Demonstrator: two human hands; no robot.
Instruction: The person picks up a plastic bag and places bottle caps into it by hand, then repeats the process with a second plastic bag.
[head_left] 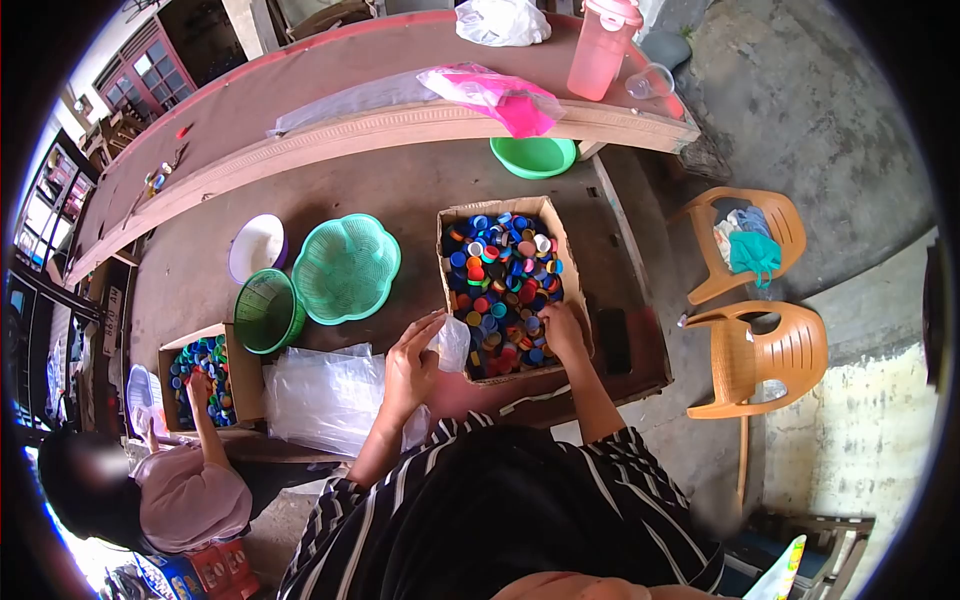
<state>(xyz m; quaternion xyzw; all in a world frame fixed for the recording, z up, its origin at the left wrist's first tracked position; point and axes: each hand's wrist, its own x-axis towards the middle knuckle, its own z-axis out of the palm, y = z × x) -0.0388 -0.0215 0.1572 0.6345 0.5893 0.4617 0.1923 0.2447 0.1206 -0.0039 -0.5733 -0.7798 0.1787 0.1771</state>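
Observation:
A cardboard box (578, 270) full of colourful plastic bottle caps (505, 270) stands on the table in front of me. My left hand (412, 362) is at the box's near left corner, its fingers closed on a small clear plastic bag (453, 345). The bag hangs partly over the box's edge. Inside the box, at its right side, my right hand (563, 330) dips into the caps with fingers curled together. Its fingertips are partly hidden, so whatever they hold cannot be made out.
Flat plastic bags (325, 395) lie left of my arm. Beyond are a light green basket (345, 270), a dark green basket (268, 312) and a white basin (257, 250). A co-worker (195, 490) reaches into another cap box (247, 375). A dark phone-like object (612, 335) lies at right.

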